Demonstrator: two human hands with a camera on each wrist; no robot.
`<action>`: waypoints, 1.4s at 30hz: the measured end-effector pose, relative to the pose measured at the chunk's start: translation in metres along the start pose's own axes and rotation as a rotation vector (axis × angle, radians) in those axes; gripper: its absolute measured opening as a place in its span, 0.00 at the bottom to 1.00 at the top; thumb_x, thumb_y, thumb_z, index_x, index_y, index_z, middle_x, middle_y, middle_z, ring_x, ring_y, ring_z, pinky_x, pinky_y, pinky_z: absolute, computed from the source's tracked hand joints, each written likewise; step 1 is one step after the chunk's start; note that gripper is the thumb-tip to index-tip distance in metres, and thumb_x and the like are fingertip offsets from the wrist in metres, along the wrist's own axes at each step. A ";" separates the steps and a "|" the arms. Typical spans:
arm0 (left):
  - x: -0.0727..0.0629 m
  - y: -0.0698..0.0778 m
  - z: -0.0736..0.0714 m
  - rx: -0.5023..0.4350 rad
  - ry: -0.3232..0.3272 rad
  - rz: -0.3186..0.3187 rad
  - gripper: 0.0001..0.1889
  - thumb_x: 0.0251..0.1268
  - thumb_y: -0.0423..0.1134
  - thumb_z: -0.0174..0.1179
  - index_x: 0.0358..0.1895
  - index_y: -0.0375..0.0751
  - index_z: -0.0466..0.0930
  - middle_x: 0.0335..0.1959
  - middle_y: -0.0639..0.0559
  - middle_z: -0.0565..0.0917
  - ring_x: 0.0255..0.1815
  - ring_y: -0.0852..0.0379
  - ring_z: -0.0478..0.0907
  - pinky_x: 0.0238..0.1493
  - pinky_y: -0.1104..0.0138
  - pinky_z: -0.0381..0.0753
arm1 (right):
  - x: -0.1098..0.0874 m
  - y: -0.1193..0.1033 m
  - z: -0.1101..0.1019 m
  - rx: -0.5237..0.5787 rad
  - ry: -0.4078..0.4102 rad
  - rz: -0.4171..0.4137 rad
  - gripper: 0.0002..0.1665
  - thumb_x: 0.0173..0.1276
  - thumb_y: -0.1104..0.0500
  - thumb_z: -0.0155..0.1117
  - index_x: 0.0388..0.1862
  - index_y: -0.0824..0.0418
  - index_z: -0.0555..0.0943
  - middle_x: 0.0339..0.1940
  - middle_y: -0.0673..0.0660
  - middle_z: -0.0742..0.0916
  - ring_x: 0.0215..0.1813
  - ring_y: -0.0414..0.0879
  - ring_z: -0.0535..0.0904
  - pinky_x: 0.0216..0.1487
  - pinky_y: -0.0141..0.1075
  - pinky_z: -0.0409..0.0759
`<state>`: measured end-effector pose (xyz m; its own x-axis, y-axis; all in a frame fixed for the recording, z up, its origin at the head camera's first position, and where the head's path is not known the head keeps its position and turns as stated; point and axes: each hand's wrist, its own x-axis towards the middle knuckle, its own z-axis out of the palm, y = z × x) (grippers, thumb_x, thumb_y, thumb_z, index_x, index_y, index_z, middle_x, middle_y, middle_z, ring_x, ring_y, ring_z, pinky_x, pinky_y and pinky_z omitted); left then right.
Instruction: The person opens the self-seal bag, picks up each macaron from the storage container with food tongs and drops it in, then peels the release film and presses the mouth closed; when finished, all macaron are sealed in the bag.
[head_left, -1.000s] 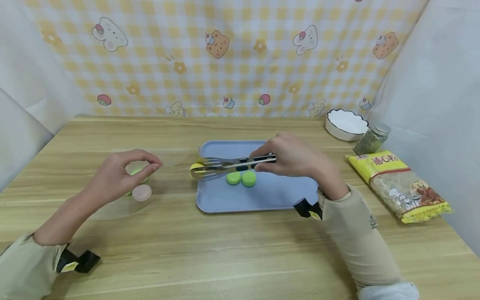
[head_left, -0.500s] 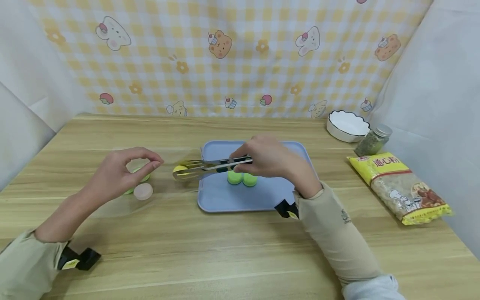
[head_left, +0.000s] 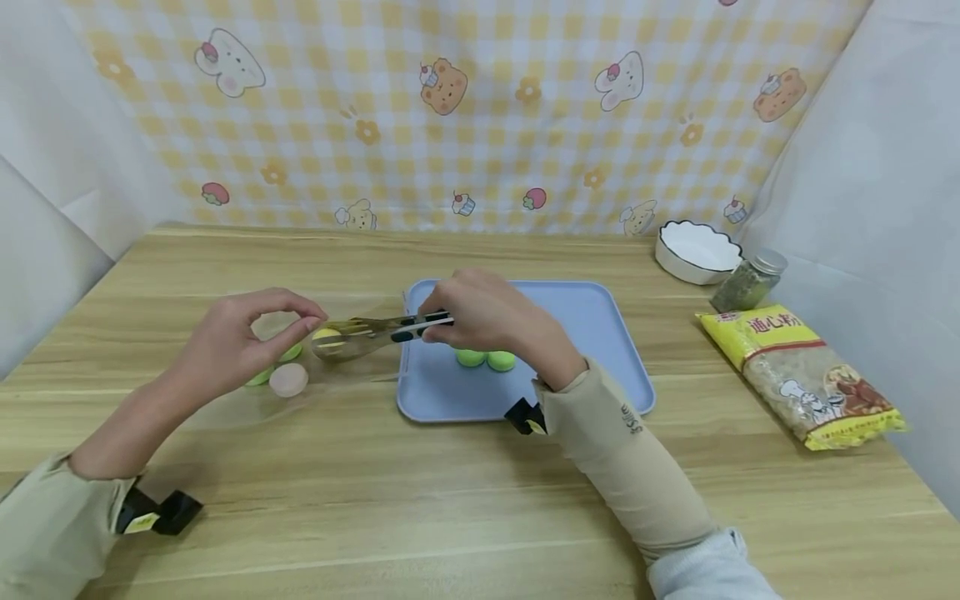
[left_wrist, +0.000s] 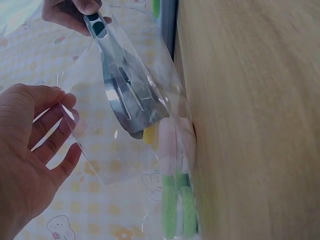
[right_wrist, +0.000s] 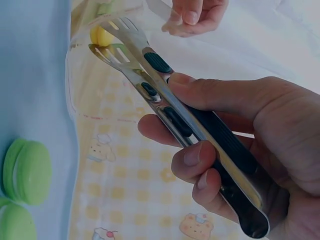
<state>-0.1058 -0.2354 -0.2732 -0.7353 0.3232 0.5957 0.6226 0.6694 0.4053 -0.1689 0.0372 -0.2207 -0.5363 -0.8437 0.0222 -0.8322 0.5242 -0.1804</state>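
My left hand (head_left: 228,346) pinches the upper edge of a clear plastic bag (left_wrist: 107,160) between thumb and fingertips. Inside the bag lie a pale pink macaron (head_left: 288,381) and green macarons (left_wrist: 188,210). My right hand (head_left: 487,310) grips metal tongs (right_wrist: 172,117) with dark handle inserts. A yellow macaron (head_left: 327,340) sits between the slotted tong ends, just right of my left fingertips. In the left wrist view the tong ends reach into the bag's mouth, and the yellow macaron is mostly hidden there.
Under my right hand lies a blue tray (head_left: 577,333) with two green macarons (head_left: 501,360) on it. To the right are a yellow pasta bag (head_left: 798,375), a spice jar (head_left: 750,282) and a white scalloped dish (head_left: 697,254).
My right hand has carried the tongs and yellow macaron leftward, from over the tray to the bag beside my left hand. The left hand keeps its pinch, almost still.
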 end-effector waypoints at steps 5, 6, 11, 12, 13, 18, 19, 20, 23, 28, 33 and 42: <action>0.001 0.000 0.001 0.000 0.011 0.005 0.09 0.52 0.24 0.65 0.33 0.42 0.84 0.32 0.58 0.84 0.37 0.74 0.76 0.31 0.76 0.65 | 0.005 -0.004 0.003 -0.008 -0.012 0.013 0.16 0.64 0.53 0.65 0.48 0.56 0.84 0.42 0.51 0.86 0.38 0.41 0.80 0.42 0.33 0.75; 0.001 -0.001 0.001 0.002 0.013 0.007 0.09 0.52 0.24 0.65 0.33 0.42 0.84 0.32 0.58 0.84 0.37 0.74 0.76 0.30 0.76 0.65 | 0.006 -0.004 0.004 -0.009 -0.014 0.017 0.15 0.64 0.53 0.65 0.48 0.56 0.84 0.42 0.51 0.86 0.37 0.41 0.80 0.41 0.32 0.75; 0.000 -0.002 0.001 -0.001 0.013 0.012 0.09 0.52 0.24 0.66 0.33 0.42 0.84 0.32 0.58 0.84 0.37 0.74 0.76 0.34 0.78 0.67 | 0.009 -0.008 0.004 -0.019 -0.028 0.029 0.16 0.64 0.53 0.64 0.49 0.55 0.84 0.43 0.51 0.86 0.35 0.40 0.79 0.39 0.31 0.75; 0.000 -0.002 0.001 -0.002 0.012 0.013 0.09 0.52 0.24 0.66 0.33 0.42 0.84 0.32 0.58 0.84 0.38 0.74 0.76 0.36 0.79 0.67 | 0.010 -0.009 0.004 -0.020 -0.030 0.030 0.16 0.64 0.52 0.64 0.50 0.55 0.84 0.44 0.51 0.86 0.35 0.40 0.79 0.39 0.31 0.74; 0.000 -0.002 0.001 -0.002 0.014 0.016 0.09 0.51 0.24 0.66 0.33 0.42 0.84 0.32 0.58 0.84 0.38 0.75 0.76 0.37 0.79 0.68 | 0.011 -0.010 0.004 -0.022 -0.030 0.029 0.16 0.64 0.52 0.64 0.50 0.55 0.83 0.45 0.51 0.85 0.34 0.40 0.79 0.38 0.31 0.74; 0.001 -0.002 -0.001 0.005 0.027 0.034 0.12 0.49 0.22 0.66 0.34 0.42 0.84 0.32 0.57 0.85 0.38 0.75 0.76 0.39 0.80 0.68 | 0.014 -0.014 0.003 -0.033 -0.014 0.030 0.15 0.64 0.53 0.64 0.49 0.54 0.84 0.45 0.50 0.85 0.31 0.39 0.79 0.36 0.30 0.74; 0.001 -0.002 -0.001 0.006 0.027 0.036 0.12 0.49 0.22 0.66 0.34 0.42 0.84 0.32 0.57 0.84 0.38 0.75 0.76 0.39 0.80 0.68 | 0.015 -0.014 0.004 -0.045 -0.013 0.029 0.15 0.64 0.53 0.64 0.49 0.54 0.84 0.45 0.50 0.85 0.32 0.40 0.79 0.37 0.30 0.74; 0.001 -0.002 -0.001 0.007 0.025 0.034 0.11 0.49 0.23 0.66 0.34 0.42 0.84 0.32 0.58 0.84 0.38 0.75 0.76 0.39 0.80 0.68 | 0.015 -0.015 0.004 -0.053 -0.014 0.029 0.15 0.64 0.52 0.64 0.49 0.54 0.84 0.45 0.50 0.85 0.34 0.40 0.80 0.38 0.31 0.74; 0.000 -0.002 0.000 0.007 0.017 0.024 0.10 0.50 0.23 0.66 0.34 0.42 0.84 0.32 0.58 0.84 0.38 0.75 0.76 0.40 0.81 0.69 | 0.017 -0.016 0.007 -0.071 -0.018 0.030 0.15 0.64 0.52 0.64 0.48 0.53 0.84 0.45 0.49 0.85 0.41 0.41 0.80 0.42 0.31 0.75; 0.000 -0.003 0.001 0.005 0.013 0.018 0.09 0.51 0.24 0.66 0.34 0.42 0.84 0.32 0.58 0.84 0.38 0.74 0.76 0.37 0.80 0.68 | 0.018 -0.017 0.008 -0.076 -0.020 0.045 0.14 0.64 0.52 0.64 0.48 0.53 0.84 0.46 0.48 0.85 0.43 0.42 0.79 0.41 0.32 0.75; 0.001 -0.003 0.000 0.002 0.011 0.022 0.10 0.51 0.23 0.66 0.34 0.42 0.84 0.32 0.58 0.84 0.39 0.74 0.76 0.42 0.80 0.68 | 0.017 -0.017 0.008 -0.076 -0.031 0.056 0.15 0.64 0.51 0.64 0.49 0.52 0.84 0.47 0.48 0.84 0.45 0.42 0.78 0.41 0.31 0.75; 0.000 -0.003 -0.001 0.012 0.012 0.020 0.09 0.51 0.25 0.66 0.33 0.43 0.84 0.32 0.58 0.84 0.38 0.74 0.76 0.41 0.80 0.68 | -0.004 -0.012 -0.004 -0.006 -0.068 0.069 0.09 0.64 0.51 0.64 0.36 0.55 0.84 0.24 0.47 0.79 0.24 0.39 0.66 0.28 0.30 0.65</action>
<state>-0.1077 -0.2382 -0.2741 -0.7197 0.3287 0.6115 0.6336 0.6710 0.3850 -0.1568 0.0346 -0.2147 -0.5815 -0.8116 -0.0569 -0.7949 0.5816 -0.1729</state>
